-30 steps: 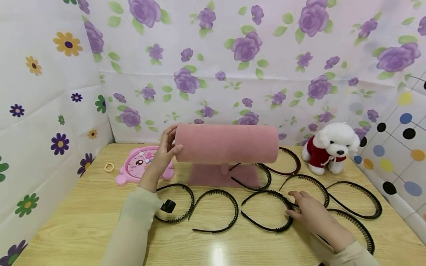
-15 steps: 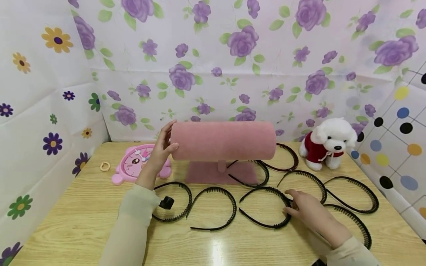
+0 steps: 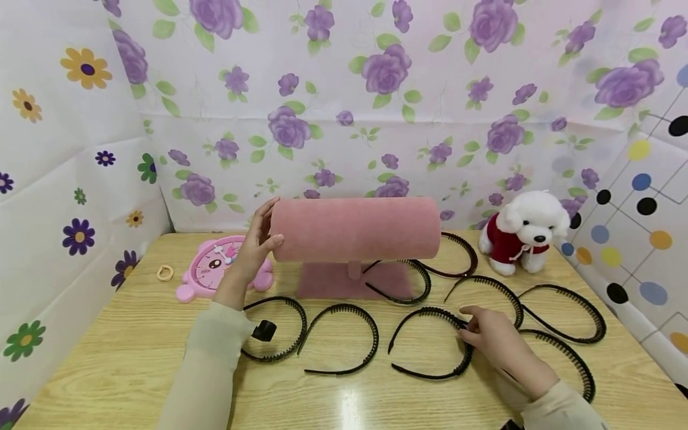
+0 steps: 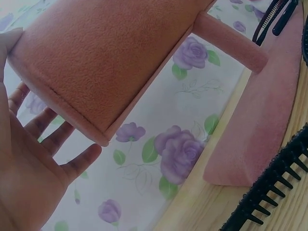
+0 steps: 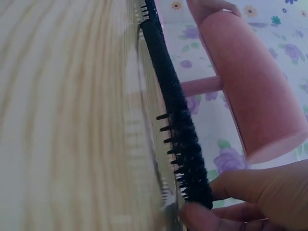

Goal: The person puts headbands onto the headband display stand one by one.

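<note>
A pink padded stand [image 3: 355,230], a horizontal roll on a post with a flat base, stands on the wooden table. My left hand [image 3: 251,257] holds the roll's left end, thumb on the front and fingers spread toward the back; the left wrist view shows the fingertips against its end edge. With thumb and fingers, my right hand [image 3: 497,340] pinches the curved right side of a black toothed headband [image 3: 430,376], in front of the stand. In the right wrist view this headband [image 5: 175,110] appears edge-on, tilted off the table, its teeth pointing toward the tabletop.
More black headbands lie around, among them one in front centre [image 3: 371,352], one under the left wrist [image 3: 301,334] and several at right [image 3: 599,322]. A dark red headband [image 3: 473,257] lies behind. Also there: pink clock [image 3: 206,269], beige ring [image 3: 165,273], white plush dog [image 3: 529,230].
The right fingers have closed in on the headband's curved side, and the headband has tilted and shifted slightly. The left hand stays at the roll's end. The view has drifted a little to the right.
</note>
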`<state>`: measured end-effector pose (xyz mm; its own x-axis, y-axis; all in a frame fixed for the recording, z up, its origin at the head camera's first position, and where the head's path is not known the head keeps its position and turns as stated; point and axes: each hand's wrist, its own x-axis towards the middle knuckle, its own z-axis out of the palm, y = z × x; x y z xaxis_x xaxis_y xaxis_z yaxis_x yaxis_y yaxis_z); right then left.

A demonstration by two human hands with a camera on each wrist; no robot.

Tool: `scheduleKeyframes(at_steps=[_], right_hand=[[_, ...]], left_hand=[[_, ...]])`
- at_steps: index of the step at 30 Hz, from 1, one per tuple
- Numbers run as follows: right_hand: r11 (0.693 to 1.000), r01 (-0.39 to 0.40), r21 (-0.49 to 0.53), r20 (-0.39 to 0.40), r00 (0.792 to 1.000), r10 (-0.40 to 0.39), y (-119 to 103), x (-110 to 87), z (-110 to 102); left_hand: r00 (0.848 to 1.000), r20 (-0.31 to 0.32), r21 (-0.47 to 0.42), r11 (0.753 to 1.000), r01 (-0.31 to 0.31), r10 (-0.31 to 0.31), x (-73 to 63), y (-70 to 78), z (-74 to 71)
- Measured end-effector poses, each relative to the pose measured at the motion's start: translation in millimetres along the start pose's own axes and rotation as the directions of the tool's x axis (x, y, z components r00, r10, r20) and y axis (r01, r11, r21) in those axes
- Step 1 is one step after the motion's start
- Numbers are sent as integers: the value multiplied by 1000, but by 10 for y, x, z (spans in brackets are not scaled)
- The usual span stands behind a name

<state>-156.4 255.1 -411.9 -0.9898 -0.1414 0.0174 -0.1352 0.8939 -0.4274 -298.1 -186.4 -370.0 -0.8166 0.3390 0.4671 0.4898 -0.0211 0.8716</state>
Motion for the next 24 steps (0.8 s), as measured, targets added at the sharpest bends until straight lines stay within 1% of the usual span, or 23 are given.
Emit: scheduleKeyframes(at_steps=[7, 10, 13, 16, 19, 24], right_hand=[[998, 7, 56, -30, 1000, -6, -29, -12, -66], [995, 14, 101, -37, 999, -10, -36, -14, -122], [986, 41, 161, -29, 999, -37, -49, -17, -202], [973, 53, 226, 2, 998, -55, -84, -13, -300], [962, 40, 270, 43, 998, -54, -123, 0, -404], [950, 31, 312, 99, 993, -65, -184, 33, -576]], left_hand=[[1000, 7, -8, 1000, -3, 3, -11, 7, -2], [1000, 2, -8, 1000, -5, 5, -10, 7, -2], [1000, -2, -6, 1000, -6, 6, -15, 3, -3], [1000, -7, -1, 1000, 2, -3, -19, 5, -5], [1000, -8, 0, 1000, 11, -11, -13, 0, -9], [1000, -12, -1, 1000, 4, -4, 0, 4, -13]])
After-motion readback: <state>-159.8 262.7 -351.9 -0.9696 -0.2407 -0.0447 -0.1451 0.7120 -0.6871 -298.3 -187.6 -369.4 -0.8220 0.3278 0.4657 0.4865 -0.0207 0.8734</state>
